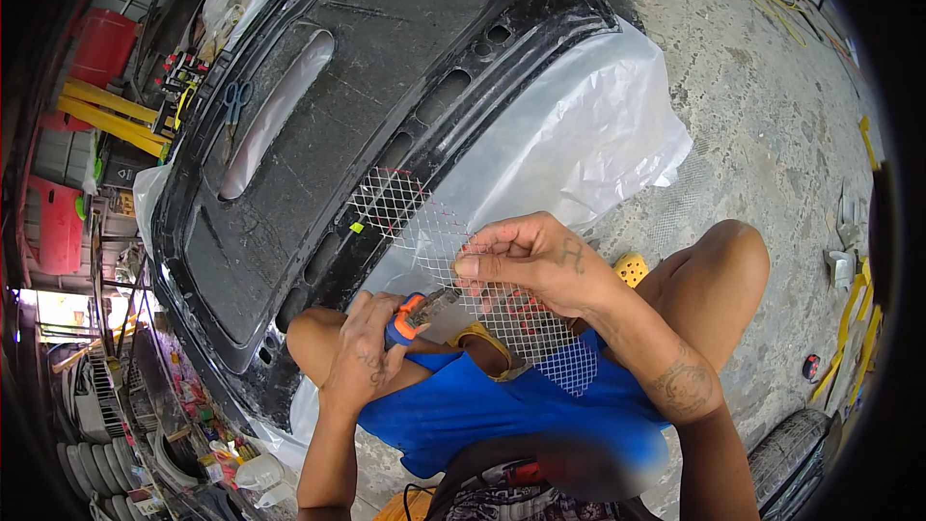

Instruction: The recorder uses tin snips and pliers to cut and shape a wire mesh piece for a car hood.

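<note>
My left hand (368,342) is closed round a pair of pliers or cutters (405,320) with orange and blue handles. Their dark metal jaws lie right beside the edge of a strip of diamond wire mesh (439,239). Between thumb and fingers, my right hand (516,256) pinches that mesh by its side. One end of the strip lies over the edge of a large black car hood (386,68), and the other hangs above my lap. Red marks show on some of its wires. Whether the jaws have a wire between them cannot be made out.
Blue-handled scissors (234,101) rest on the hood near its long slot. Plastic sheeting (598,116) lies under the hood, on the concrete floor (743,125). A tire (791,453) and a small red tape measure (811,365) are at right. Cluttered shelves line the left.
</note>
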`<state>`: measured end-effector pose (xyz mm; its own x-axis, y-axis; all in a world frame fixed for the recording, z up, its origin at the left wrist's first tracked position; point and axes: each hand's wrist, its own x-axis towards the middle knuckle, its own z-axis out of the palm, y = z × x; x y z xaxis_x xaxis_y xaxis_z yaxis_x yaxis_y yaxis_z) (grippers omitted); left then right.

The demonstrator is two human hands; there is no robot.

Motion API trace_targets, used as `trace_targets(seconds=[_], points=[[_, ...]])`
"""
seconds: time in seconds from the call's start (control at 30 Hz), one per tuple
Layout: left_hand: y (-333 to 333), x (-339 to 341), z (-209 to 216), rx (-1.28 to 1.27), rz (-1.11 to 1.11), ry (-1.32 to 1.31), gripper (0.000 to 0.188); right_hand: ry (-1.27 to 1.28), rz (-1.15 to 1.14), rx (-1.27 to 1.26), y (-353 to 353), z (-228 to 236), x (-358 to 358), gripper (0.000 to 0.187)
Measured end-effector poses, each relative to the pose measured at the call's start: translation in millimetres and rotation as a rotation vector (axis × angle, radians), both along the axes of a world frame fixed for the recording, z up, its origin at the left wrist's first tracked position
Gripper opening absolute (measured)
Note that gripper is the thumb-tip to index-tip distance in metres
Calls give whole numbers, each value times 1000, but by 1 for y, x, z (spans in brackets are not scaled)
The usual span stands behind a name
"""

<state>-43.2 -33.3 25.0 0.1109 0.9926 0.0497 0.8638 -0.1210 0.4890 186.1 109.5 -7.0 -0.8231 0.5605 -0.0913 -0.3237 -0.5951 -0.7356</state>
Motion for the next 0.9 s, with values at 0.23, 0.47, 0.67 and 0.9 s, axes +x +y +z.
trace_targets(seconds=[0.23, 0.47, 0.67, 0.9], points=[[-1, 2, 9, -39, -17, 8, 55, -24, -48, 68, 1, 2, 3, 19], [1, 4, 21, -51, 12, 86, 50, -38, -18, 134, 1, 3, 2, 17], [0, 3, 13, -72, -3, 76, 40, -22, 3, 61, 0, 4, 4, 19], [-5, 7, 12, -32, 12, 69, 50, -123, -78, 183, 2, 12, 5, 21]])
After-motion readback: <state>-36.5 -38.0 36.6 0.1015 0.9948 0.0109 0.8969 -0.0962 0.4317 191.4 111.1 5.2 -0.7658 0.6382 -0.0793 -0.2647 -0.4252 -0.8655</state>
